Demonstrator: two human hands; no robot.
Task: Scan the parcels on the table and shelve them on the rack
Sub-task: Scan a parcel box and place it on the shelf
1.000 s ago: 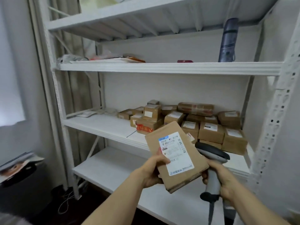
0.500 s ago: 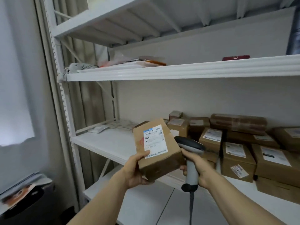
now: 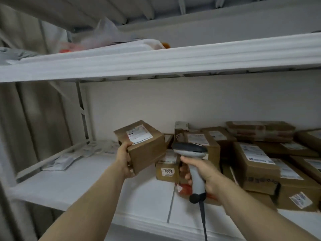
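Note:
My left hand grips a brown cardboard parcel by its near left corner, with its white label facing up. The parcel hangs above the white middle shelf of the rack, left of the stacked parcels. My right hand holds a grey handheld scanner by its handle, its cable trailing down. The scanner's head sits just right of the held parcel.
Several brown parcels with white labels crowd the shelf's right half; a small box marked 1006 stands in front. Flat plastic packets lie at the shelf's left rear. The upper shelf holds bags and papers. A curtain hangs at left.
I have moved closer to the rack. My left hand has carried the parcel up and forward over the middle shelf, tilting its label upward. The scanner came along beside it.

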